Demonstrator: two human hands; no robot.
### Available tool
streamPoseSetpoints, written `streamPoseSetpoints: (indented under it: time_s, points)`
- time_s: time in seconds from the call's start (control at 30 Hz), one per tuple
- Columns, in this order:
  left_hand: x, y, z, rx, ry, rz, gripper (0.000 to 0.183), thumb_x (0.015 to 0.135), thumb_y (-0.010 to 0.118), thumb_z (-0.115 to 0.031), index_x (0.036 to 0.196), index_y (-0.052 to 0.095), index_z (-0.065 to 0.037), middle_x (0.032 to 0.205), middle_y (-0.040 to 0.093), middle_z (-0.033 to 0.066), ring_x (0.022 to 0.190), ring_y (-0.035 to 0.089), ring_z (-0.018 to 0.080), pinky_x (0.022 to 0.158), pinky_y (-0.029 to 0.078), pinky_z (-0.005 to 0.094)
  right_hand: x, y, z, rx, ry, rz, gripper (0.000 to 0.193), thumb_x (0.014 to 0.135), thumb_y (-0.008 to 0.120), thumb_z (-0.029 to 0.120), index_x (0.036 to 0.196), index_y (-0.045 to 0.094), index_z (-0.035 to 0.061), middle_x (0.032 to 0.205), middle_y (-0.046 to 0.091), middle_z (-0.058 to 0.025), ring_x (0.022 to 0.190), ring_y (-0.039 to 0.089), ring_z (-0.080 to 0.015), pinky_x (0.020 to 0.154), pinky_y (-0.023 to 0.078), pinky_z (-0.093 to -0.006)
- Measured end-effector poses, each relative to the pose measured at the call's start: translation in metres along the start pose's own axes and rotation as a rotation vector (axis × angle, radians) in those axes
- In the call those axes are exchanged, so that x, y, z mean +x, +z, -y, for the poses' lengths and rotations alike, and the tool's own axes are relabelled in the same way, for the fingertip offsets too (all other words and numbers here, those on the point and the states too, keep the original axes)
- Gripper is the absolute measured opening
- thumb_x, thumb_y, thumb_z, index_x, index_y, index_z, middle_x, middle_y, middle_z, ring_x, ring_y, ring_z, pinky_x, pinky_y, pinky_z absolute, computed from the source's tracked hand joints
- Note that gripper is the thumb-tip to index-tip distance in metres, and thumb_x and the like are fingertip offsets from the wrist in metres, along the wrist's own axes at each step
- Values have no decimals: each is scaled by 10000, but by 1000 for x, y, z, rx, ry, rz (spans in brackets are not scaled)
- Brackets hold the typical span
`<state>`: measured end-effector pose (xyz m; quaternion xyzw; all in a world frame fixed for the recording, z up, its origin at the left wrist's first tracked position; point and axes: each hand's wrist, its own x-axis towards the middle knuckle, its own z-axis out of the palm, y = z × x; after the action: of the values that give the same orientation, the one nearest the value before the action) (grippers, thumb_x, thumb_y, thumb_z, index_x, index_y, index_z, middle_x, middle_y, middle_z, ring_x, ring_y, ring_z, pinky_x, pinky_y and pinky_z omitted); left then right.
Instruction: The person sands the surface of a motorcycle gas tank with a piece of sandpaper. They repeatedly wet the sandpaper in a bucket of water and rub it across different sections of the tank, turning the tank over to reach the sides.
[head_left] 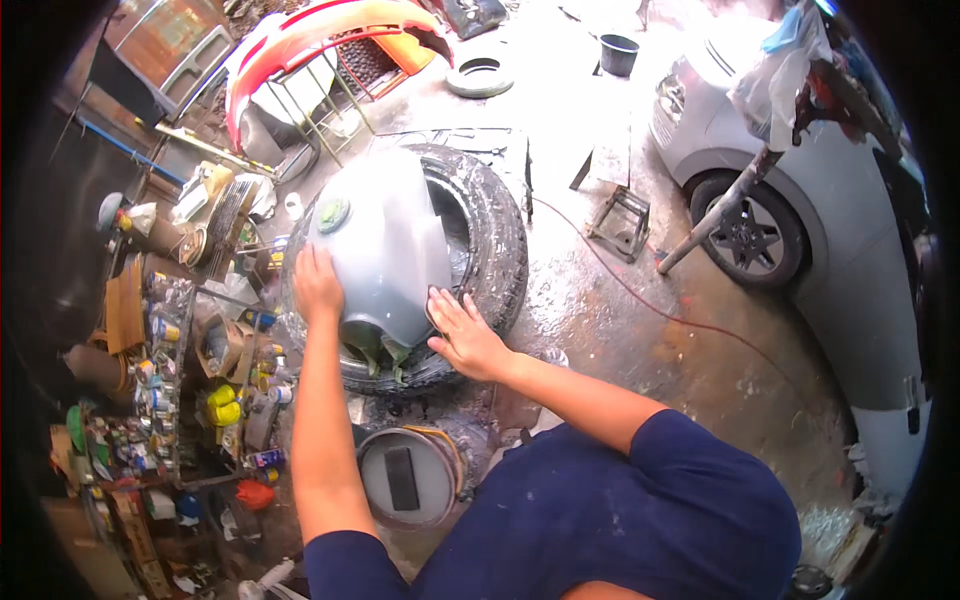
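A smooth grey curved body part (395,235), shaped like a motorcycle fuel tank, rests on a large black tyre (497,240) lying flat. On its upper left sits a round greenish piece (333,215); I cannot tell what it is. My left hand (318,285) lies against the part's left side, fingers stretched out. Along its lower right edge, my right hand (465,335) rests with fingers extended and nothing visible in them. Greenish flaps or masking (395,358) hang at the part's near end.
Close to my body stands a round bucket (375,475) with a dark rectangular block (401,478) on it. Cans and bottles crowd a rack (180,400) at left. A silver car (850,250) is at right, near a slanted pole (720,212), a small metal stand (622,222) and a thin hose (640,300).
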<state>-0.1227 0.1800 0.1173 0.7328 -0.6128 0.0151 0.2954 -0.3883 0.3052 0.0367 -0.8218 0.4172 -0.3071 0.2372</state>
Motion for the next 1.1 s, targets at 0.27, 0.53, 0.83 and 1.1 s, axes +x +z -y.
streamPoseSetpoints:
  time_s: [0.27,0.53,0.83,1.1]
  points:
    - [-69,-10,-85,298,408,1,551,965,553,-279,1419,478,24,1484,440,255,1376,404,420,1163,297,501,-48,-92,-112,323,121,-24,558,1023,494,287,1452,411,-61,1559,352,-242,1465,311,-372,1215,216,-430]
    - [-44,26,-142,657,416,254,787,930,592,-407,1490,332,82,1612,247,217,1507,220,340,1230,182,486,-67,-237,-235,344,259,77,490,1028,477,213,1432,440,-61,1529,401,-247,1440,362,-370,1188,260,-391]
    - [50,106,-157,830,369,245,844,904,596,-499,1469,367,86,1575,330,208,1494,251,317,1229,202,460,-70,-314,-305,321,426,-49,502,1046,425,218,1445,409,-85,1488,465,-208,1401,417,-312,1173,273,-367]
    - [116,187,-146,872,319,360,895,916,550,-554,1501,315,81,1596,291,215,1515,205,317,1249,139,447,-75,-326,-339,290,494,-37,488,1045,422,223,1423,436,-85,1478,476,-223,1401,422,-324,1172,283,-369]
